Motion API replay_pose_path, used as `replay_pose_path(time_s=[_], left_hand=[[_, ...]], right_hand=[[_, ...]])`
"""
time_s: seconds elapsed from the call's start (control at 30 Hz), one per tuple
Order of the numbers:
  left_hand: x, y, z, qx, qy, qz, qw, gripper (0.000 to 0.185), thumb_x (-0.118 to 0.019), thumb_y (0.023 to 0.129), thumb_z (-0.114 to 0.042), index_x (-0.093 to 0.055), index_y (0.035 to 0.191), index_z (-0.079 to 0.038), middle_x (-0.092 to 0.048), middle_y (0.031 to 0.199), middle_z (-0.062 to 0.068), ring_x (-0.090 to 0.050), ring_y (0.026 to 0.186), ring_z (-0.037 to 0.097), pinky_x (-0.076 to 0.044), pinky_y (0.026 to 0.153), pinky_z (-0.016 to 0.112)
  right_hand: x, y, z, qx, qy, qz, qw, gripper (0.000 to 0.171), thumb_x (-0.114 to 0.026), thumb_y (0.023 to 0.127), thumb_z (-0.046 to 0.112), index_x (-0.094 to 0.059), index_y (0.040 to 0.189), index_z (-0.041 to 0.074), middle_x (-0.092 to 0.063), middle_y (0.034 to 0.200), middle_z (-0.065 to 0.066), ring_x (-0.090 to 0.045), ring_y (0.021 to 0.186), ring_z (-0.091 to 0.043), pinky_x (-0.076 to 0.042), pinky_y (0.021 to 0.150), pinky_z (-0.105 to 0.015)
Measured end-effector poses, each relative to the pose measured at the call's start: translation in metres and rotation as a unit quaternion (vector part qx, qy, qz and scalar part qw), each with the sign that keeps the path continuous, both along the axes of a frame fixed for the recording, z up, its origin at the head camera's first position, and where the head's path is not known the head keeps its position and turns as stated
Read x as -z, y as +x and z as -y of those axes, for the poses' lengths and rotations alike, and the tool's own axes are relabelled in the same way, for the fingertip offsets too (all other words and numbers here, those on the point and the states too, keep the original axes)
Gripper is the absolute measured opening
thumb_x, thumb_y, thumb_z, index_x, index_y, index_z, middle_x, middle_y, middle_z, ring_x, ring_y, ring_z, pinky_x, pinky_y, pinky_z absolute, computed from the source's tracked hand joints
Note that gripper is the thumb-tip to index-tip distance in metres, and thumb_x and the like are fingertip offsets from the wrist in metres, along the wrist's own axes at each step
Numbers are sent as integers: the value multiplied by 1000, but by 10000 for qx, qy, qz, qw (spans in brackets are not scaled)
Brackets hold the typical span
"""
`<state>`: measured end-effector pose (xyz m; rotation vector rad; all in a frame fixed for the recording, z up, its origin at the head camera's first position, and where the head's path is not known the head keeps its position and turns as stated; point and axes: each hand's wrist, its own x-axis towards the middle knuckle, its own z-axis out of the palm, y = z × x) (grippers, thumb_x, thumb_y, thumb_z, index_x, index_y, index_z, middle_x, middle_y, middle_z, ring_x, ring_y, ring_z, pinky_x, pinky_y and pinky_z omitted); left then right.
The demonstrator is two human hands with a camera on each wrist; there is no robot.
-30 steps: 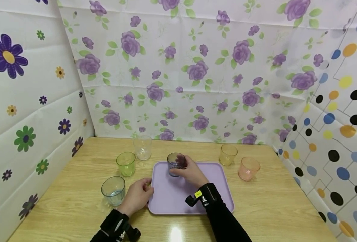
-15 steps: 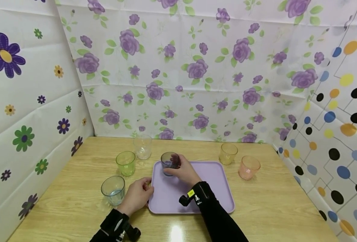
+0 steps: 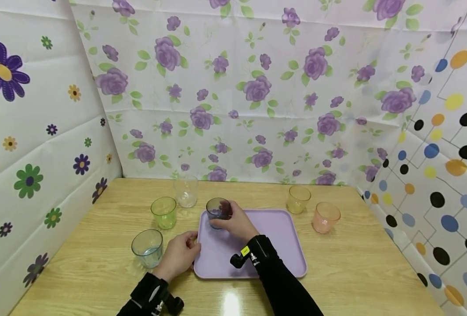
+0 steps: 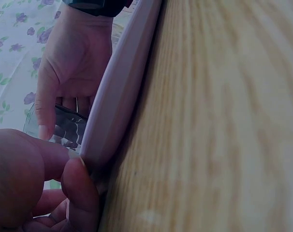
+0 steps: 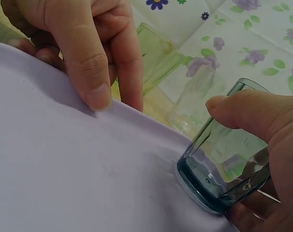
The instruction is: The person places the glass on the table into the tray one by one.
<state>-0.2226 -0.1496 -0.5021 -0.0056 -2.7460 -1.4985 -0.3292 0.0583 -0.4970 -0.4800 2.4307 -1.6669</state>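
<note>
At the back left corner of a lilac tray (image 3: 213,261), my right hand (image 3: 239,224) grips a smoky grey-blue glass (image 3: 214,213), thumb on the near side and fingers round the far side. The right wrist view shows the glass (image 5: 212,179) upright with its base on the tray just inside the raised rim. My left hand (image 3: 179,254) holds the tray's left edge. Seen from the left wrist, its thumb lies over the tray rim (image 4: 115,92) and its fingers are curled below. A pale blue glass (image 3: 148,250) stands just left of that hand.
Left of the tray stand a green glass (image 3: 164,213) and, behind it, a clear glass (image 3: 187,193). To the right are a yellow glass (image 3: 298,200) and a pink glass (image 3: 326,218). Patterned cloths (image 3: 233,145) enclose the wooden table (image 3: 360,272).
My right hand has shifted the smoky glass leftward across the tray to its back left corner. The left hand has stayed at the tray's edge.
</note>
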Motion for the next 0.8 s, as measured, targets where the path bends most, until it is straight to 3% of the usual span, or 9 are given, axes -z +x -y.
replay_pose_path(time_s=[0.8], left_hand=[[-1, 0, -1, -19, -12, 51, 10000, 46, -67, 101, -8, -66, 144, 8, -62, 83, 5, -60, 53, 14, -51, 45, 27]], right_hand=[[1, 1, 1, -110, 28, -10, 9999, 83, -89, 94, 28, -45, 161, 3, -55, 160, -19, -54, 148, -36, -47, 125, -54]])
